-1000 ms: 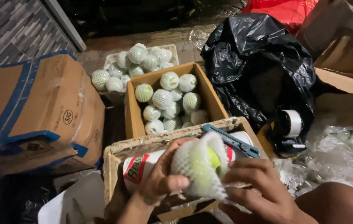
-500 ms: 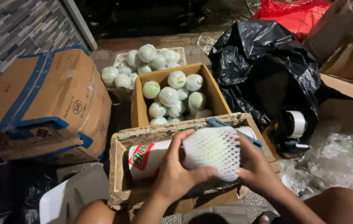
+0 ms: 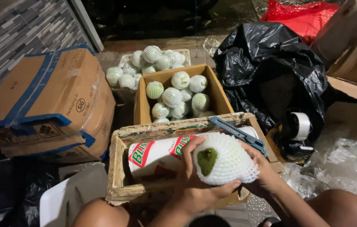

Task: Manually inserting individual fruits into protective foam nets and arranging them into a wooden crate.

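A large closed cardboard carton with blue tape (image 3: 48, 101) occupies the left side of the floor, against the grey tiled wall. A crumpled black plastic bag (image 3: 266, 71) fills the upper right, with a red bag (image 3: 300, 12) beyond it and brown cardboard (image 3: 350, 54) at the right edge. A tape dispenser with a white roll (image 3: 298, 128) lies at the foot of the black bag, and clear plastic film (image 3: 346, 168) is heaped at the lower right.

In the centre stands an open cardboard box (image 3: 140, 105) filled with fruits wrapped in white foam netting. Behind it, touching its far edge, a white crate (image 3: 124, 59) holds more netted fruits.

Nearest the person is a worn wooden crate (image 3: 117, 176). Inside it lies a white roll with red and green print (image 3: 157, 153). A blue utility knife (image 3: 237, 134) rests on the crate's far right corner.

The netted green fruit (image 3: 222, 159) is held above the right half of the wooden crate, its green skin visible through the open end of the sleeve. The left hand (image 3: 195, 185) cups it from below and from the left, fingers curled around the netting. The right hand (image 3: 262, 168) grips its right side; its fingers are mostly hidden behind the fruit.
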